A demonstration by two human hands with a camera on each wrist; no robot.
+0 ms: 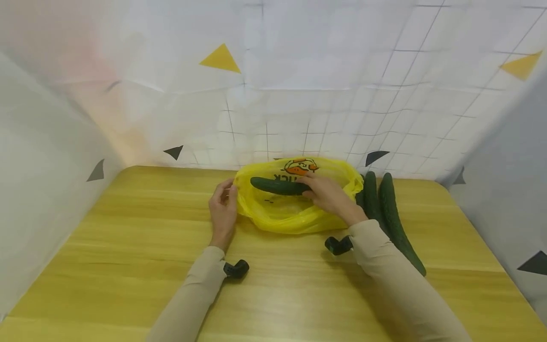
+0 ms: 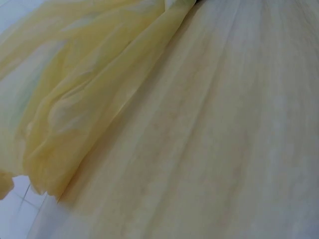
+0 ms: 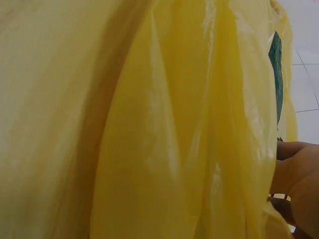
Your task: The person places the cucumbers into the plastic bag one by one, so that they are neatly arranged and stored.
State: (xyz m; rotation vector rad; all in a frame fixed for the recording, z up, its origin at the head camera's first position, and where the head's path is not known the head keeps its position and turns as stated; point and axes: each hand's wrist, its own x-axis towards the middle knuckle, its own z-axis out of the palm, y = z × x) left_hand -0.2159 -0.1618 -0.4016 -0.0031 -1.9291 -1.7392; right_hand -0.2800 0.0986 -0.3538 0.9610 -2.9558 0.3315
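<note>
A yellow plastic bag (image 1: 282, 224) lies on the table with its wide mouth spread open. At its left edge my left hand (image 1: 223, 209) pinches the rim between thumb and fingers. My right hand (image 1: 329, 194) grips one end of a dark green cucumber (image 1: 275, 186), which lies sideways over the bag's mouth. In the left wrist view only the bag's side (image 2: 94, 84) and the tabletop show. The right wrist view has the bag's front wall (image 3: 199, 124), a strip of the cucumber (image 3: 276, 74) and part of my right hand (image 3: 301, 179).
Right of the bag lie more cucumbers (image 1: 397, 223), side by side, partly hidden by the right forearm and the bag. The wooden table (image 1: 128, 247) meets a white patterned backdrop (image 1: 299, 109) behind the bag.
</note>
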